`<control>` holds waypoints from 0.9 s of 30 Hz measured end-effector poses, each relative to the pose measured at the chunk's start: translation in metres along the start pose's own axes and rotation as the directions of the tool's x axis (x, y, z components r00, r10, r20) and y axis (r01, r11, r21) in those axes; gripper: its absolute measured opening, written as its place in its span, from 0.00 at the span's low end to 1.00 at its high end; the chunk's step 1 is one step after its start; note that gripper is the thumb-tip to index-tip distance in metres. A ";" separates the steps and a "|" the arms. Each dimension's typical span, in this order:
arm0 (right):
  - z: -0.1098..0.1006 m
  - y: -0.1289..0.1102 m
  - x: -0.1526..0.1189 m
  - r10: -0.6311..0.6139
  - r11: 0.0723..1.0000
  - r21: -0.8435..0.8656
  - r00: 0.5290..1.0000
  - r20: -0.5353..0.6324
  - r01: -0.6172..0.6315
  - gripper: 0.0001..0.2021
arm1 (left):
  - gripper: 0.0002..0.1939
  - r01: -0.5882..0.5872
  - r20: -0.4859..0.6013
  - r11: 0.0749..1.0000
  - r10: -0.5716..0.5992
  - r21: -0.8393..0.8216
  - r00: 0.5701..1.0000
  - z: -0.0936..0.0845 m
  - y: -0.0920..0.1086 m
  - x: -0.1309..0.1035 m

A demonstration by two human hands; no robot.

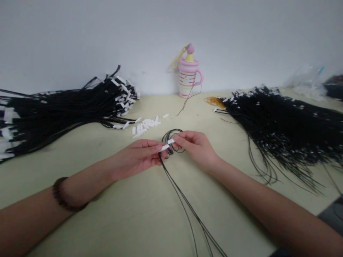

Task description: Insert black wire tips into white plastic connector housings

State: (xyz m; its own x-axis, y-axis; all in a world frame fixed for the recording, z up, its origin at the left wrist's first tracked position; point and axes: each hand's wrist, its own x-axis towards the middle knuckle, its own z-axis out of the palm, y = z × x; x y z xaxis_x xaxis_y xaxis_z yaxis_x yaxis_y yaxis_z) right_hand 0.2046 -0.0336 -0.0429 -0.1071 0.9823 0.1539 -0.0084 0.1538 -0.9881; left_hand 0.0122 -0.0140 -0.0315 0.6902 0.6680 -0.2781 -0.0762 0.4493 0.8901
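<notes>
Judged light, limp and easily bent, the thin black wires point(182, 194) are best held by their white plugs point(165, 147) (small, oblong and probably stiffer), two of which are pinched nearly end to end over the table point(128, 221), one by the left hand point(142, 153), one by the right hand point(197, 146).

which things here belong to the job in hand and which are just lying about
Likely in the job:
held white pieces
trailing black wires
loose white pieces
left wire pile
right wire pile

Probably just lying about:
pink-handled cup
plastic bag
</notes>
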 end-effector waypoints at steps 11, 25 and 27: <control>0.005 -0.003 -0.004 0.097 0.992 0.083 0.994 -0.042 -0.093 0.09 | 0.06 -0.042 -0.023 0.999 0.042 -0.013 0.999 0.004 -0.006 0.003; 0.006 -0.004 -0.005 0.122 0.990 0.078 0.991 -0.062 -0.117 0.10 | 0.08 -0.069 -0.054 0.997 0.067 -0.026 0.996 -0.002 -0.009 0.007; 0.007 -0.005 -0.005 0.126 0.989 0.090 0.991 -0.053 -0.121 0.10 | 0.07 -0.051 -0.014 0.998 0.051 -0.028 0.999 -0.003 -0.008 0.007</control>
State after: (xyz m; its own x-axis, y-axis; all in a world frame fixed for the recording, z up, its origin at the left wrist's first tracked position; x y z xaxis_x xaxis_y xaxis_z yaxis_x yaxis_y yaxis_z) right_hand 0.1986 -0.0404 -0.0393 -0.0545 0.9981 0.0284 -0.0845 0.0237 -0.9961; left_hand 0.0152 -0.0114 -0.0414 0.6750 0.6985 -0.2375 -0.1317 0.4308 0.8928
